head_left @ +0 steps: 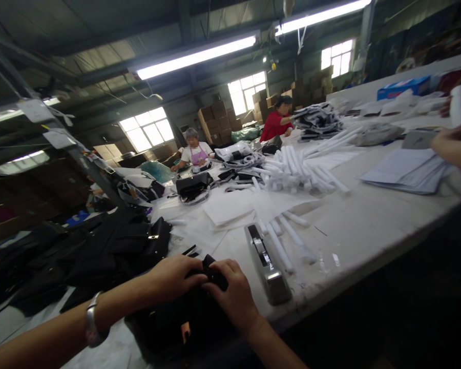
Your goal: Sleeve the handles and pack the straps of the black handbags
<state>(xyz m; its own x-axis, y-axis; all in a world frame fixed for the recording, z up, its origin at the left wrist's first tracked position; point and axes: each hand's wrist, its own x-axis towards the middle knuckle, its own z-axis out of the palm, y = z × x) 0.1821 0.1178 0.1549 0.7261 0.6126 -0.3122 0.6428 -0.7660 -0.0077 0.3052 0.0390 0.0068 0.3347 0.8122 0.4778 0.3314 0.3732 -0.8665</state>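
A black bag (159,330) with a shiny metal piece on its front stands at the near edge of the table. My left hand (176,277), a silver bangle on its wrist, pinches the bag's top from the left. From the right, my right hand (232,292) closes its fingers and thumb on the same top part, close to the left fingertips. The exact strap or flap between the fingers is partly hidden. Just right of the hands lies a grey tape dispenser (268,266).
Black bags (111,246) are heaped at left. White rolls (292,169) and white sheets (228,205) cover the table's middle. At right are a stack of paper sheets (405,171) and another person's hand (455,146) holding a white roll. Two co-workers sit across the table.
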